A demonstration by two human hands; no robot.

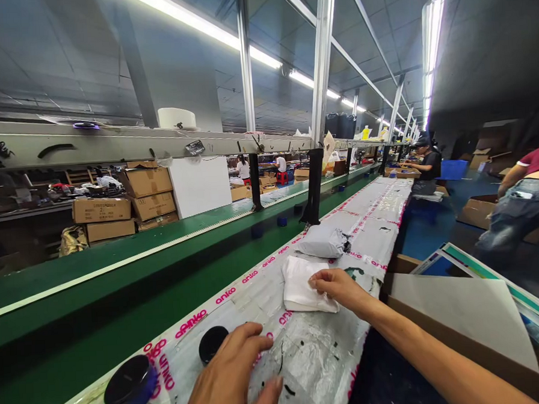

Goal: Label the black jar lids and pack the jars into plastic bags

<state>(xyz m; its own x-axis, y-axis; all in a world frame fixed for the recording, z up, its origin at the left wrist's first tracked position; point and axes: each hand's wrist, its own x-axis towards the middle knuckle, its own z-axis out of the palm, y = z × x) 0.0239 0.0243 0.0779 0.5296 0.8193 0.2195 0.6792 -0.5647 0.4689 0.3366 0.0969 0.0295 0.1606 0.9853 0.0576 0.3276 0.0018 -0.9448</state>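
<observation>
The right grip, half-open, lies palm-down on a folded white soft packet at twelve o'clock (whether it pinches an edge cannot be told; flat fingers keep a packet square). The left grip is spread open, holding nothing, on the clear-plastic-covered conveyor bench, near a round black-lidded blue canister at eight o'clock.

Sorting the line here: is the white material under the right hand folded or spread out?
Folded: the white material lies in a compact layered rectangle beneath the right hand.
</observation>
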